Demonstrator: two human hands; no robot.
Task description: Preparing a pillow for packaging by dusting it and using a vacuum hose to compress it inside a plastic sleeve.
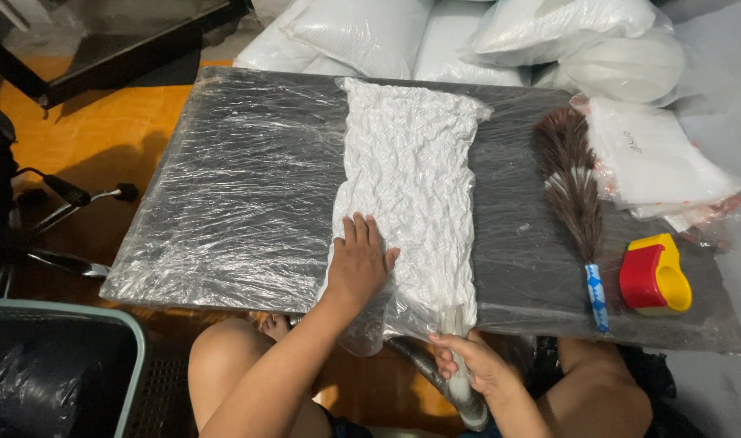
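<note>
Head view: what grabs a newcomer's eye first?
The crinkled white vacuum bag lying down the middle of the plastic-wrapped table, with the left hand pressed flat on its near end. The right hand grips a hose at the table's edge. At right, a brown feather duster and a red-and-yellow plastic tool.

We seem to be in a small home packing workshop rather than a factory. A low table wrapped in clear plastic film stands on an orange floor, with bagged white pillows heaped behind it. A stack of flat plastic bags and a feather duster lie on it.
</note>
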